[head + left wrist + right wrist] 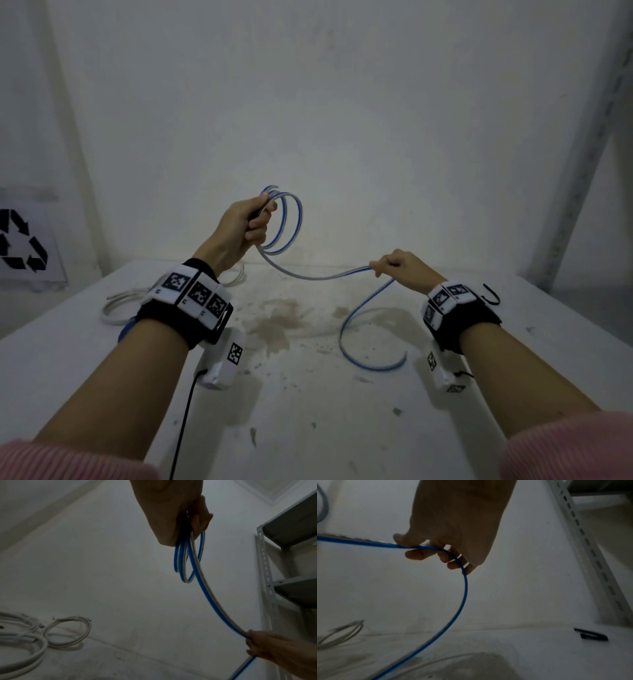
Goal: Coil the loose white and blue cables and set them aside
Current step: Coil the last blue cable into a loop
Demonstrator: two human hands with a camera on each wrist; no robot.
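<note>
Far left on the wall there's a paper sheet w/ a recycling symbol (21, 244), no bin visible under it. Next, on the tabletop (308, 411) at back left, the white cables (118, 306) lie in loose rings, one small ring sitting apart from the thicker bundle in the left wrist view; whether they count as properly coiled I can't tell, but they look parked out of the way so the middle stays free for work.

The left hand (239, 229) is raised above the tabletop, fingers curled round a few gathered loops of the blue cable (284, 222). Held high prob. so the loops hang clear and don't snag on the surface. From that fist the cable runs down and across to the right hand (400, 267), which pinches it betw. thumb and fingers, lower and well apart from the left. That span reads as the next loop's worth being measured out and kept lightly taut.

Past the right hand the remaining tail drops to the tabletop and curls in an open hook shape near the front right; it lies over a brownish stain (274, 325). So coiling is partway, w/ a fair bit of slack left.

Further right, a small black clip-like object (590, 635) lies near the metal shelving upright (590, 547). Containers: none in view, shelf contents not visible.
</note>
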